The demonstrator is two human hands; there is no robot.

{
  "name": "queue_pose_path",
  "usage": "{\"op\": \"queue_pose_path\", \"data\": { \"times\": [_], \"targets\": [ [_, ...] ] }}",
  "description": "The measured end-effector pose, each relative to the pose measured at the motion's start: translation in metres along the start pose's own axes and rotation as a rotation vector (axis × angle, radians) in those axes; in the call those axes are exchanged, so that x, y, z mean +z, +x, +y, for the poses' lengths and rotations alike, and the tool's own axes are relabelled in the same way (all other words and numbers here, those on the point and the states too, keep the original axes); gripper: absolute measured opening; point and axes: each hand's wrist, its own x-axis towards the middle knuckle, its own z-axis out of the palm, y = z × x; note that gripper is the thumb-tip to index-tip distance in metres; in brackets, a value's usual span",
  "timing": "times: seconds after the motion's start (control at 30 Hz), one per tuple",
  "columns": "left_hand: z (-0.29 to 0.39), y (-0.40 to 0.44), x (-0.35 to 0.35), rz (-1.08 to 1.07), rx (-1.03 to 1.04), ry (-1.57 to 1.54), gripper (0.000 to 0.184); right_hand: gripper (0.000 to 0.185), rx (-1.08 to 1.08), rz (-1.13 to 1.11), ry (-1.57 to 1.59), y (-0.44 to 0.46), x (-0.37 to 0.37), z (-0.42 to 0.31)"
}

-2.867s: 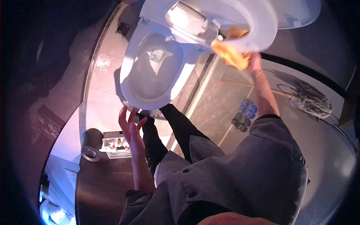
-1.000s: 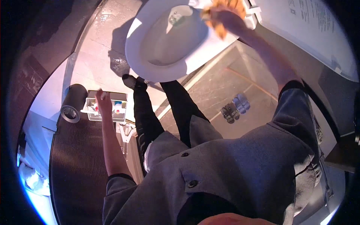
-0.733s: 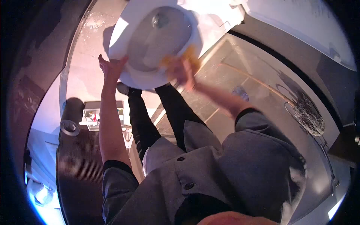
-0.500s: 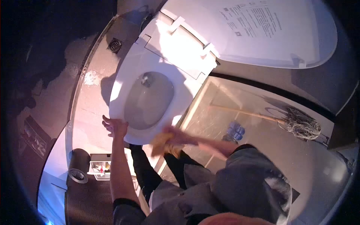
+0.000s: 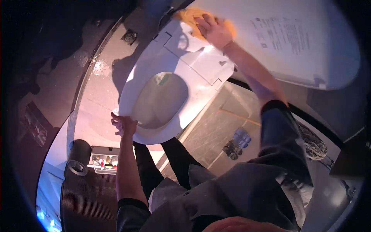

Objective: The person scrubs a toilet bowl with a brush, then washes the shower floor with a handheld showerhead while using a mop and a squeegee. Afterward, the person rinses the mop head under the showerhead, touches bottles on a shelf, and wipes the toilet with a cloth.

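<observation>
A white toilet [image 5: 181, 120] stands in front of me, its lid [image 5: 328, 50] raised toward the upper right, with printed text on its inner face. My right hand [image 5: 218, 33] presses a yellow cloth [image 5: 192, 15] against the hinge area where the lid meets the back of the toilet; the cloth shows on both sides of the fingers. At the front left rim of the toilet rests my left hand [image 5: 124, 125], its fingers spread apart and no object visible in it. The outer edge of the rim under that hand is partly hidden.
A mop head [image 5: 313, 143] lies at the right, past my right arm, its wooden handle partly covered. A dark cylindrical bin [image 5: 80, 152] and a box of small items [image 5: 105, 160] are at the lower left. A floor drain [image 5: 129, 36] is behind the toilet's left side.
My right hand has swept with the yellow cloth from the front of the toilet up to the lid hinges. My left hand stays at the front left rim. The view has shifted slightly.
</observation>
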Motion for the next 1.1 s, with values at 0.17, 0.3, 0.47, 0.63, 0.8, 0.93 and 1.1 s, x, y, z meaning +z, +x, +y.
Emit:
{"op": "queue_pose_path", "data": {
  "times": [0.17, 0.3, 0.47, 0.63, 0.8, 0.93, 1.1],
  "targets": [
    [-0.003, 0.002, -0.001, -0.009, 0.087, 0.01, 0.107, 0.035, 0.166, -0.135, 0.126, -0.111, 0.018, -0.021],
    [0.0, -0.001, -0.002, -0.037, 0.151, -0.011, 0.102, 0.029, 0.141, -0.378, 0.142, -0.122, -0.005, -0.006],
    [-0.002, -0.006, -0.009, 0.047, 0.185, -0.11, 0.095, 0.037, 0.429, -0.844, 0.614, -0.024, -0.053, 0.007],
    [-0.001, -0.007, -0.004, 0.13, 0.194, -0.117, 0.089, 0.033, -0.065, -0.048, 0.303, 0.128, -0.05, 0.014],
    [-0.01, -0.007, -0.002, 0.188, 0.25, -0.215, 0.093, 0.03, -0.242, -0.706, 0.673, 0.228, -0.02, -0.152],
    [-0.016, -0.007, 0.004, 0.312, 0.394, -0.303, 0.096, 0.034, -0.993, -1.025, 0.994, 0.218, -0.063, -0.34],
    [-0.023, -0.013, 0.0, 0.283, 0.423, -0.275, 0.095, 0.041, -1.167, -1.278, 1.19, 0.215, 0.019, -0.398]
  ]
}}
